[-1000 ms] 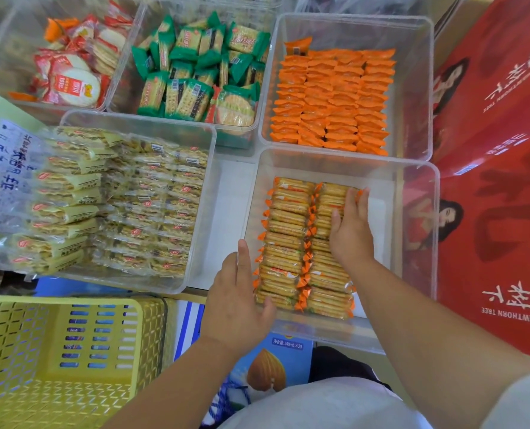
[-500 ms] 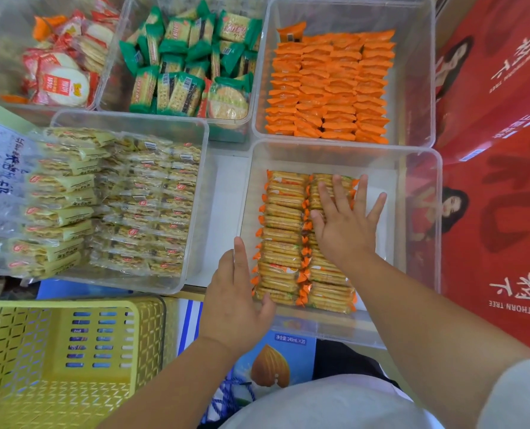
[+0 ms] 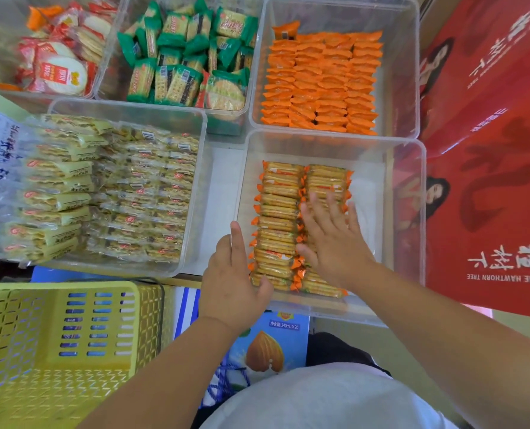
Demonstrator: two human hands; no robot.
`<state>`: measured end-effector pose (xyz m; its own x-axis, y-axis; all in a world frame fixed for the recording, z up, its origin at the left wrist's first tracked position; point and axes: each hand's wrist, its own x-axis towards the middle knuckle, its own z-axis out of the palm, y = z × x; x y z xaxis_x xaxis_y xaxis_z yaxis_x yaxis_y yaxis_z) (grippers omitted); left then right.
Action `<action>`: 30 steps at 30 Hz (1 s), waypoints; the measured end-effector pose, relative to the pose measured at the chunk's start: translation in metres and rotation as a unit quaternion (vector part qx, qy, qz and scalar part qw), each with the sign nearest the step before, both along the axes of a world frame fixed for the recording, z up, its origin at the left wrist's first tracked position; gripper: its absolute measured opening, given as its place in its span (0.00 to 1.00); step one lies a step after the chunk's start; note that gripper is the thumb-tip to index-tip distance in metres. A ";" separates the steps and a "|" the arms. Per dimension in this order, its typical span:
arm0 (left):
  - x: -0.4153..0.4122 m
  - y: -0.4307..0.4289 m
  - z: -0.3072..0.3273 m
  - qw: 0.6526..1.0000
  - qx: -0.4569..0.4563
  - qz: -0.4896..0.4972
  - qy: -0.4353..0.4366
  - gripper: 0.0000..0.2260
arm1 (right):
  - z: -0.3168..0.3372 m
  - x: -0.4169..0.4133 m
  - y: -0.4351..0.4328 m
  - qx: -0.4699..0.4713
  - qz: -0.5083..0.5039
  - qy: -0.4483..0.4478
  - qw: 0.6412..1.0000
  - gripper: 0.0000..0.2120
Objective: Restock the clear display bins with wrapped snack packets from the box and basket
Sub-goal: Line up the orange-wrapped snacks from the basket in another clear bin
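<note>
Near-right clear plastic bin (image 3: 319, 140): two rows of orange-ended cracker packets (image 3: 278, 212) in, right strip unfilled. Right hand (image 3: 335, 250) flat, fingers (image 3: 334, 212) spread on packets; left hand (image 3: 230, 280) straight-fingered against bin corner.

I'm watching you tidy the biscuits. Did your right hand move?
Yes. The right hand slid back along the right packet row, toward the near wall of the clear bin.

packets (image 3: 284, 224) in near-right bin (image 3: 412, 212) — basket (image 3: 56, 351) left, box (image 3: 489, 150) right

Tall red printed cardboard carton (image 3: 489, 196); left of it, white flat shelf top (image 3: 223, 193); lower left, blue almond-printed carton (image 3: 263, 351).
</note>
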<state>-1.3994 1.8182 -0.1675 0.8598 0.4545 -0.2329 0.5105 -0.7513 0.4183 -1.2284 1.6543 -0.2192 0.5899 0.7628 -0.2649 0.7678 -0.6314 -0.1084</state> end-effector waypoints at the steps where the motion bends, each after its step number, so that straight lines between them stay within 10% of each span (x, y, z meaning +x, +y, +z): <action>1: 0.000 0.000 0.000 1.000 0.001 0.001 -0.001 0.47 | -0.002 -0.005 -0.005 -0.037 0.029 0.008 0.999 0.40; 10: 0.003 -0.002 0.003 0.999 0.022 0.000 0.023 0.46 | -0.005 0.000 0.001 -0.157 0.101 0.095 0.978 0.49; 15: 0.003 -0.002 0.005 0.999 0.038 -0.005 0.037 0.47 | 0.021 -0.002 -0.010 0.076 -0.113 0.164 0.977 0.43; 21: 0.004 -0.002 0.004 0.997 0.051 -0.005 0.053 0.46 | 0.023 -0.007 -0.008 0.200 -0.469 0.428 0.746 0.43; 30: 0.009 -0.002 0.014 0.998 0.018 0.005 0.059 0.48 | 0.039 -0.005 -0.019 0.177 -0.499 0.454 0.716 0.45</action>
